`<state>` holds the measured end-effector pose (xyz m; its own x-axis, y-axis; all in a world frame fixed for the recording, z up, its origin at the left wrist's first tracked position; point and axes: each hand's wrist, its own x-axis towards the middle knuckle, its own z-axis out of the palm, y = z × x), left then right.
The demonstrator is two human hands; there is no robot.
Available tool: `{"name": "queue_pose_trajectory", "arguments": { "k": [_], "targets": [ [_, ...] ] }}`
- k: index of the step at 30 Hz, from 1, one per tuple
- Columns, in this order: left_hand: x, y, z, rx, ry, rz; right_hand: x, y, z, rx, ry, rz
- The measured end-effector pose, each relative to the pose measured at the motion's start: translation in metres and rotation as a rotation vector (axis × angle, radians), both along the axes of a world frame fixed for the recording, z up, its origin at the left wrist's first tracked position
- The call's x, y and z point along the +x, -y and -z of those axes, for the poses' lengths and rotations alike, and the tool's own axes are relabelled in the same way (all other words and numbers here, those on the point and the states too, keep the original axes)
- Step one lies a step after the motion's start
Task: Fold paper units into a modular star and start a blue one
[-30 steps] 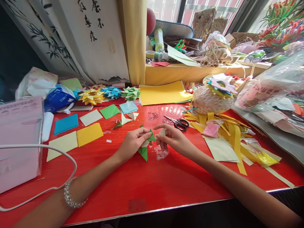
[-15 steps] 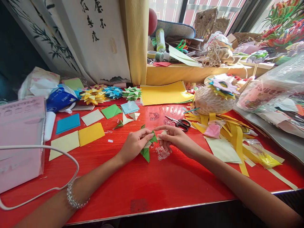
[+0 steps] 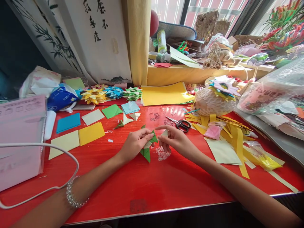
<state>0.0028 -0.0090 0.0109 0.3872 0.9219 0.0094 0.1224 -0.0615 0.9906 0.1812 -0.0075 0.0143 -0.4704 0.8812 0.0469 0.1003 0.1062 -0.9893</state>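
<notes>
My left hand pinches a partly joined origami piece made of green and cream folded paper, held above the red table. Close beside it on the right, my right hand grips a small cream folded paper piece between thumb and fingers. My right index fingertip points at the green tip of the origami piece; whether they touch I cannot tell. Past my hands lie loose folded units: a white one, another white one and a green one.
Black-handled scissors lie behind my right hand. Paper stacks in blue, yellow and green are at left. Finished paper stars sit at the back. Yellow strips lie at right, and a white cable crosses at left.
My right thumb and fingers have shifted slightly on the cream folded piece. The left hand keeps its hold on the origami piece. The whole view has moved a little.
</notes>
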Motion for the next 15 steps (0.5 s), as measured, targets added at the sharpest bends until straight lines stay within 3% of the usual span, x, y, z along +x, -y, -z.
{"name": "queue_pose_trajectory", "arguments": {
  "k": [5,10,15],
  "targets": [
    [0.000,-0.001,0.000,-0.019,-0.010,0.006,0.001,0.000,0.002,0.111,0.127,0.029],
    [0.000,-0.002,-0.001,-0.029,-0.011,0.043,0.002,0.000,-0.002,0.126,0.182,-0.039],
    [0.000,-0.002,-0.002,-0.053,0.017,0.041,0.003,0.000,-0.009,0.260,0.348,-0.036]
  ]
}}
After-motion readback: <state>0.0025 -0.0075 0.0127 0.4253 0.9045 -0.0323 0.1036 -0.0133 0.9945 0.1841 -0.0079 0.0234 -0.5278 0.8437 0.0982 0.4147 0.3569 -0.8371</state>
